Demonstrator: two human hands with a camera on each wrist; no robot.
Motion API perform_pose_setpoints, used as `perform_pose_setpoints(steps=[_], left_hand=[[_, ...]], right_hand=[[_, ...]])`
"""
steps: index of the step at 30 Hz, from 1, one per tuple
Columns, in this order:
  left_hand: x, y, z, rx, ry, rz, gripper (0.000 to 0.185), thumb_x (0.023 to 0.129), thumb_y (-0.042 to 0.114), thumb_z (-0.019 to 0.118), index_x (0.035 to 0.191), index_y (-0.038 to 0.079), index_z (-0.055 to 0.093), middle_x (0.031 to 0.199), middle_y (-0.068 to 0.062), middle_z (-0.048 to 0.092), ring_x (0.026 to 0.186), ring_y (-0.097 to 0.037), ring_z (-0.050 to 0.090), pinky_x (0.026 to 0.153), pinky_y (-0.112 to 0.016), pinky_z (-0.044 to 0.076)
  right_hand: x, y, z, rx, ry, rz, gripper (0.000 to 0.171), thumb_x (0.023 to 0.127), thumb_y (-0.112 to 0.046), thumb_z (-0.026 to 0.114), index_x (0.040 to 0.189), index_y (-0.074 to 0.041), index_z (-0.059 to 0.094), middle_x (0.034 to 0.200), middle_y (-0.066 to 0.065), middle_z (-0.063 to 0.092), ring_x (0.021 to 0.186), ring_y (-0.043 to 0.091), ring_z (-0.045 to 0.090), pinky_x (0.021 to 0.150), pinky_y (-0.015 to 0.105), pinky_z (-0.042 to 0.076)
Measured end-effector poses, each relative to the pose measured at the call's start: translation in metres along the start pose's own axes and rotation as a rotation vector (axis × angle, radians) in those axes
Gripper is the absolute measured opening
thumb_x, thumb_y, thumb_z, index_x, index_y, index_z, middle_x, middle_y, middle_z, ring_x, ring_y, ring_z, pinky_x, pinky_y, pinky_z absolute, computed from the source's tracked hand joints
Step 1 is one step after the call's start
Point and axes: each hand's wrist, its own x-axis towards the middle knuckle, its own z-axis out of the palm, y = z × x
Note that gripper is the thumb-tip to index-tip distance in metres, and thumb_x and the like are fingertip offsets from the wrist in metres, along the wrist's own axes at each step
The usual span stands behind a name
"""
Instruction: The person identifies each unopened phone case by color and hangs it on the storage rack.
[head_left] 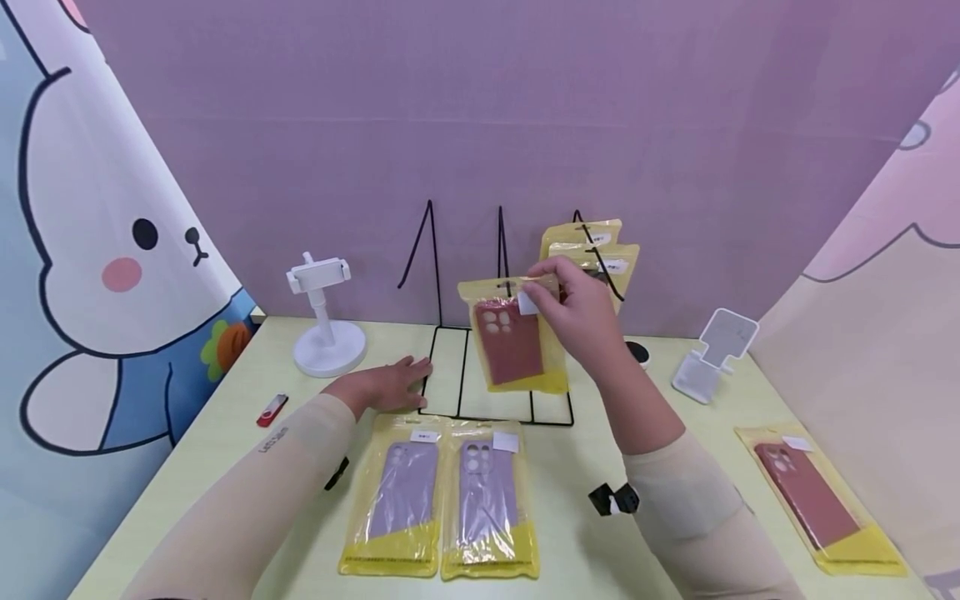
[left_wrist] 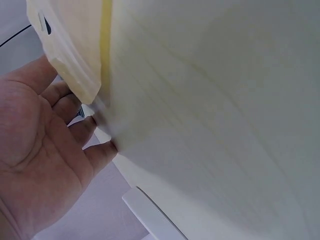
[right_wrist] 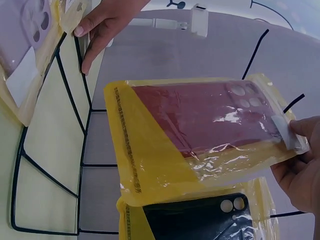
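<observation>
My right hand (head_left: 581, 312) pinches the top corner of a clear-and-yellow packet with a dark red phone case (head_left: 510, 346) inside. The packet hangs upright in front of the middle prong of a black wire display rack (head_left: 495, 419), its top hole near that prong. In the right wrist view the same packaged red phone case (right_wrist: 200, 115) faces the camera, with my right fingers at its labelled end. My left hand (head_left: 386, 386) rests with fingers extended at the left edge of the rack's base. The left wrist view shows those fingers (left_wrist: 102, 152) beside a packet's corner (left_wrist: 75, 55).
Packets, one with a black phone case (right_wrist: 195, 217), hang on the right prong. Two packaged lilac phone cases (head_left: 405, 492) lie in front of the rack; another red one (head_left: 810, 496) lies right. White phone stands (head_left: 330, 346) (head_left: 701, 375) and a red USB stick (head_left: 272, 410) stand around.
</observation>
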Motion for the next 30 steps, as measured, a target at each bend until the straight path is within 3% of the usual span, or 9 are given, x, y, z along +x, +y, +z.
perform_pose_setpoints(steps=[7,13,18,30], left_hand=[[-0.001,0.001,0.001,0.003,0.006,0.014,0.076,0.1,0.041,0.052,0.159,0.016,0.012,0.166,-0.008,0.006,0.152,-0.034,0.003,0.121,-0.054,0.015],[0.0,0.0,0.001,0.013,0.003,0.009,0.076,0.1,0.044,0.052,0.159,0.018,0.011,0.166,-0.007,0.006,0.152,-0.033,0.003,0.121,-0.053,0.015],[0.0,0.001,0.0,0.004,-0.001,-0.004,0.077,0.099,0.045,0.052,0.16,0.02,0.01,0.166,-0.006,0.004,0.152,-0.033,0.003,0.121,-0.053,0.016],[0.001,-0.002,-0.002,-0.01,0.0,0.003,0.077,0.1,0.044,0.052,0.159,0.018,0.011,0.166,-0.008,0.004,0.152,-0.035,0.003,0.121,-0.055,0.015]], right_hand=[[0.018,-0.003,0.004,-0.093,-0.041,0.057,0.023,0.098,-0.035,0.061,0.113,-0.018,0.063,0.069,0.005,0.053,0.059,0.023,0.047,0.052,0.035,0.042],[0.033,-0.004,0.007,-0.182,-0.062,0.103,0.024,0.098,-0.037,0.059,0.113,-0.018,0.062,0.103,0.0,0.068,0.081,0.019,0.062,0.064,0.036,0.05],[0.047,0.0,0.01,-0.241,-0.068,0.131,0.026,0.099,-0.039,0.057,0.115,-0.019,0.061,0.117,0.001,0.068,0.084,0.021,0.063,0.067,0.038,0.05],[0.08,0.009,0.02,-0.319,-0.11,0.23,0.033,0.1,-0.045,0.052,0.122,-0.021,0.059,0.116,0.0,0.066,0.085,0.019,0.06,0.065,0.037,0.048]])
